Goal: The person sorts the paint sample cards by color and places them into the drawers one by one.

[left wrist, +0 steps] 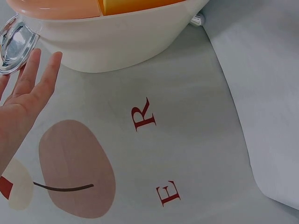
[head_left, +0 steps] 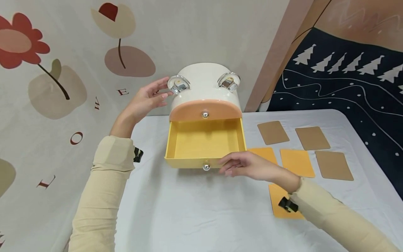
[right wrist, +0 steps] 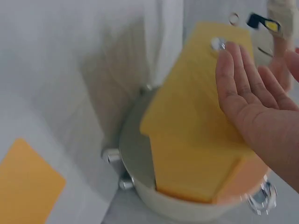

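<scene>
Lower drawer of cabinet looks fully out, upper drawer closed; left hand beside cabinet, fingers apart, right hand at cabinet's front, fingers loosely extended.

left forearm: enters at the lower left of the head view and extends upward, sleeved to the cuff. left wrist: bare. left hand: set higher than the right hand, well apart from it; fingers extended and spread. right forearm: enters at the lower right, sleeved, angled up and leftward. right wrist: bare. right hand: fingers extended, pointing leftward in the head view.
</scene>
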Available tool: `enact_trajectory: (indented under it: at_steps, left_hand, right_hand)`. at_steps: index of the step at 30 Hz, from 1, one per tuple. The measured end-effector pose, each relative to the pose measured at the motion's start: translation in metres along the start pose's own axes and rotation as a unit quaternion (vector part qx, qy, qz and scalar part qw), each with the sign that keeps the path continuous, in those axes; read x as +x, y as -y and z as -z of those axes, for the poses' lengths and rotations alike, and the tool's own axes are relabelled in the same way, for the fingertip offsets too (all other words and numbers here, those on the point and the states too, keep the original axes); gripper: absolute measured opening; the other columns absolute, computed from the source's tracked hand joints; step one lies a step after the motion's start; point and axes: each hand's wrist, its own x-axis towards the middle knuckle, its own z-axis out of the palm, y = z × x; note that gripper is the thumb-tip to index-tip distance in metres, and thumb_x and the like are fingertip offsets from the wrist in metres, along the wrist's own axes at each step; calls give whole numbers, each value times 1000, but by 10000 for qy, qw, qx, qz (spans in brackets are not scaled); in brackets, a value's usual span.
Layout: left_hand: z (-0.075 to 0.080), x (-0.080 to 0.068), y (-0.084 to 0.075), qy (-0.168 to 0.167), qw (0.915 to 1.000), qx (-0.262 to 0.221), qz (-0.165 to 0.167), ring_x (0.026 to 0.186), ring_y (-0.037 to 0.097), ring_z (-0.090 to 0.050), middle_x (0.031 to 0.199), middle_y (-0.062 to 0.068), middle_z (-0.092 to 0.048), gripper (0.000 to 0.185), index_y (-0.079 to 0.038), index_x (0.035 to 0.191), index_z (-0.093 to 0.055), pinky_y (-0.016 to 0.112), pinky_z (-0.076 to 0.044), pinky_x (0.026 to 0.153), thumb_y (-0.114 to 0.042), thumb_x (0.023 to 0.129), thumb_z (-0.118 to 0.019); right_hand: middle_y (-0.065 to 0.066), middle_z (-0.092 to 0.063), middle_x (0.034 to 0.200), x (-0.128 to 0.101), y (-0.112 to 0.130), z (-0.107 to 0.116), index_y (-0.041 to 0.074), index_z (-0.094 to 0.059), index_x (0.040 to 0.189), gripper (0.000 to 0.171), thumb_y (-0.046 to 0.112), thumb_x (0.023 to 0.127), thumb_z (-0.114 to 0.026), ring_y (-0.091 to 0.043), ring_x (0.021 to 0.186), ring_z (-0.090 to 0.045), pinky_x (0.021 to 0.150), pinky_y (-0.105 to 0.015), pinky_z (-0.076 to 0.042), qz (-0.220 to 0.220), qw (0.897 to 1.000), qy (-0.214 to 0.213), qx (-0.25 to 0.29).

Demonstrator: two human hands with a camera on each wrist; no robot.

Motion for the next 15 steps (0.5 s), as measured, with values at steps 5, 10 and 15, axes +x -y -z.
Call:
enact_trajectory:
  at_steps: [5, 10, 15]
  left_hand:
    - [0, 0, 0, -4, 10000, 2, 0, 122, 25, -43, 138, 13, -37, 54, -13, 144, -29, 45, -38, 98, -6, 94, -48]
    - [0, 1, 0, -2, 10000, 10, 2, 122, 23, -44, 137, 13, -37, 54, -13, 144, -29, 43, -39, 98, -6, 94, -49]
    - [0, 1, 0, 0, 10000, 7, -1, 123, 26, -42, 137, 13, -38, 54, -12, 144, -29, 43, -38, 98, -7, 94, -49]
  right_hand:
    - [-26, -59, 105, -32, 2, 29, -13, -48, 118, 32, 3, 91, -53, -31, 94, -61, 84, -38, -50, 112, 9987, -443, 205]
    - [-19, -63, 100, -66, -19, 57, -13, -49, 115, 27, 1, 91, -52, -26, 87, -64, 78, -34, -52, 53, 9925, -1221, 27]
    - [-13, -62, 99, -99, -58, 75, -14, -48, 116, 31, 3, 91, -54, -15, 86, -62, 74, -27, -53, -717, 9779, -1920, -400]
